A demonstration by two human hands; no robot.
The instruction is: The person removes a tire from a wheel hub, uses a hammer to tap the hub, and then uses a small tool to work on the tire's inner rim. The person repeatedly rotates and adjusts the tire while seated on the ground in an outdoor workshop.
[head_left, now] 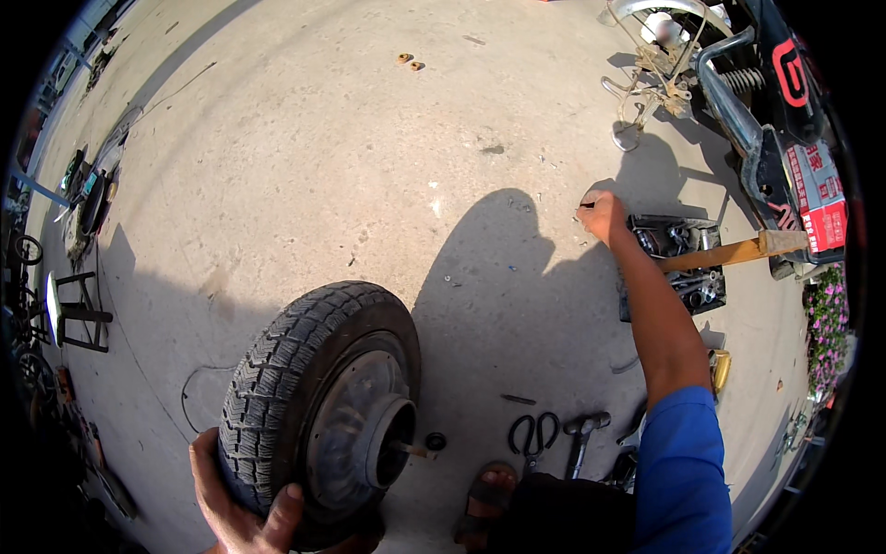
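My left hand [235, 499] grips the lower left side of an upright tyred wheel [258, 388] with a silver hub [346, 425] and a protruding axle. A small black ring [435, 441] lies on the ground beside the axle. My right hand [598, 212] is reached forward with curled fingers, just left of a black tool tray [646, 305] full of metal tools; what it holds, if anything, is too small to name. A wooden-handled tool [729, 251] lies across the tray. Scissors [531, 439], a hammer [583, 429] and a short dark rod [517, 399] lie near my sandalled foot.
Parked scooter parts [757, 83] and a red-and-white box [817, 198] stand at the right, with pink flowers [824, 323] below. A stool [78, 309] and assorted parts line the left. Two small brown pieces [411, 62] lie farther forward on the concrete.
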